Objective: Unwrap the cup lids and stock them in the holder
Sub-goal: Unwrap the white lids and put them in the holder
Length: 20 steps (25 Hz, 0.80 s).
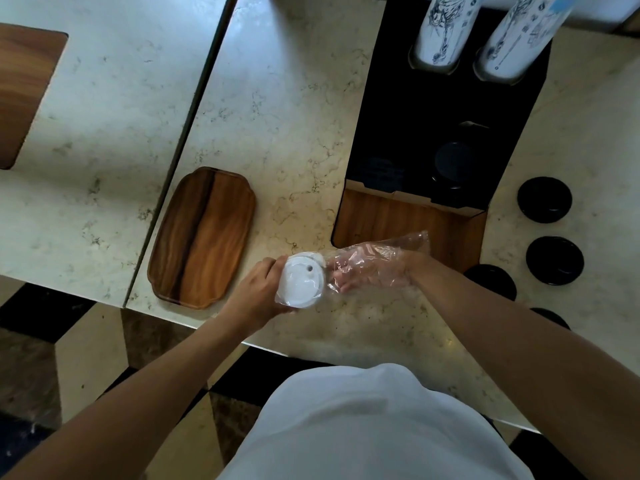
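Left hand: the left hand (258, 294) grips the stack of white lids (300, 283) from the outer side, fingers curled and clamped on it through the wrap.
Right hand: the right hand (375, 271) sits inside the loose end of the clear plastic wrap (381, 258); fingers look partly spread under the film, pinching or pulling it, though the film blurs the exact hold.
Lids, place: held just above the counter (294, 133), between the 2 sets of fingertips, the top face turned toward the camera.
Lids, look: white, round, a small sip hole near the rim closest to the right fingers; how many are in the stack cannot be told.
Wrap, look: thin, crinkled, glossy; still covering the stack at the left fingers, slack and empty beyond the right ones.
Holder: the black holder (450, 109) stands well beyond the right fingertips, with 2 printed cup stacks (440, 26) at its far end and a dark lid in one well.
Progress: early, by my reading; the wrap is opened but not off, and no white lid is in the holder.
Left to do: strip the film, then carry the lids to a well.
Loose lids: several black lids (544, 199) lie on the counter outside the right wrist.
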{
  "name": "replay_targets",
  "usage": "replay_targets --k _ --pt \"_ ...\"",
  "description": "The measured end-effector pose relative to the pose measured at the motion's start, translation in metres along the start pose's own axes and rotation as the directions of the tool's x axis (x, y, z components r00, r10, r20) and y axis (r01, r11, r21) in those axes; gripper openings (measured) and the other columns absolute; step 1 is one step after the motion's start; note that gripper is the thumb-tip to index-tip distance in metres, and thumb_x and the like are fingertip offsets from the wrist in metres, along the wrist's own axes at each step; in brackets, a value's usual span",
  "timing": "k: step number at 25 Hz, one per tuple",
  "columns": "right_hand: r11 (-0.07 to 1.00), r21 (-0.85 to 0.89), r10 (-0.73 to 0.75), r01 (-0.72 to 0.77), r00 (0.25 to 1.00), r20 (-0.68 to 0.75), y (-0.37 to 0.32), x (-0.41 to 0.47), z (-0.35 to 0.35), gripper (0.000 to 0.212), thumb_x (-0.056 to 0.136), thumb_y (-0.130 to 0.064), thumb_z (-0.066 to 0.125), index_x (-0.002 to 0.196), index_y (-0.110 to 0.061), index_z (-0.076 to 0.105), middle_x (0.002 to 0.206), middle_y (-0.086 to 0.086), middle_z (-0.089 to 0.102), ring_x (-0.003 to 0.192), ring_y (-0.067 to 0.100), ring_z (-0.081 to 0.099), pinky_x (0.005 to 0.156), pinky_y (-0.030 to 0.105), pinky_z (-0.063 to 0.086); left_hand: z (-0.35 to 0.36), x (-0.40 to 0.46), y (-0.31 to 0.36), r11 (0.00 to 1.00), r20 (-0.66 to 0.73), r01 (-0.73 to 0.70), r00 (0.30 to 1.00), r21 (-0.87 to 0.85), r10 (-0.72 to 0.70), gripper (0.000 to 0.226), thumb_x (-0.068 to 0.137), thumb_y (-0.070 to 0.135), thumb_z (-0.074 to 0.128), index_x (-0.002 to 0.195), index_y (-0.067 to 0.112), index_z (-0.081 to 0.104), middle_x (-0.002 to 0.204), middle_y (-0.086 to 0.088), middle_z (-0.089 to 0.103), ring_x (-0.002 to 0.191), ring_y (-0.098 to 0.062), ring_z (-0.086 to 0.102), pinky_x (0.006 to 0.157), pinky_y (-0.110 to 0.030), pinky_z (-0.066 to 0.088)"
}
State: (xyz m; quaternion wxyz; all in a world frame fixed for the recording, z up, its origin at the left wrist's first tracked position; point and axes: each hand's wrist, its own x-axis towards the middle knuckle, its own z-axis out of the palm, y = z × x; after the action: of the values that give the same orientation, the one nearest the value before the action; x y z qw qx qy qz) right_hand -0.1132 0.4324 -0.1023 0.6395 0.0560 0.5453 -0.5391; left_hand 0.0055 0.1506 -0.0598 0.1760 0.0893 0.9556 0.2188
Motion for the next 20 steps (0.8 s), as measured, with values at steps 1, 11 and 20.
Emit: replay_targets --k 1,11,20 --pt "1.000 -0.013 0.002 -0.003 0.999 -0.036 -0.003 -0.003 0.006 0.051 0.108 -0.013 0.031 0.151 0.013 0.033 0.154 0.028 0.039 0.139 0.033 0.045 0.111 0.030 0.044 -0.001 -0.002 0.000 1.000 0.019 0.010 1.000 -0.024 -0.009 0.101 0.062 0.033 0.097 0.142 -0.005 0.048 0.120 -0.025 0.061 0.103 -0.039 0.060 0.088 -0.044 0.052" --pt "0.983 -0.123 -0.137 0.138 0.990 0.012 -0.019 -0.022 0.037 0.042 0.097 -0.014 0.065 0.116 0.023 0.062 0.107 0.040 0.068 0.058 0.007 0.071 0.066 0.016 0.057 0.004 -0.002 0.000 0.999 -0.046 -0.049 0.998 0.000 0.049 0.077 0.067 0.021 0.095 0.130 -0.008 0.060 0.107 -0.024 0.067 0.091 -0.040 0.066 0.080 -0.039 0.053" --pt "0.981 -0.130 -0.140 0.141 0.990 0.014 -0.019 -0.012 0.046 0.025 0.104 -0.013 0.057 0.087 0.003 0.066 0.070 0.009 0.062 0.062 0.016 0.059 0.063 0.020 0.053 0.005 -0.002 0.004 0.994 -0.037 -0.095 0.995 0.046 0.096 0.073 0.067 0.019 0.095 0.126 -0.011 0.062 0.100 -0.026 0.068 0.085 -0.041 0.067 0.075 -0.041 0.056"
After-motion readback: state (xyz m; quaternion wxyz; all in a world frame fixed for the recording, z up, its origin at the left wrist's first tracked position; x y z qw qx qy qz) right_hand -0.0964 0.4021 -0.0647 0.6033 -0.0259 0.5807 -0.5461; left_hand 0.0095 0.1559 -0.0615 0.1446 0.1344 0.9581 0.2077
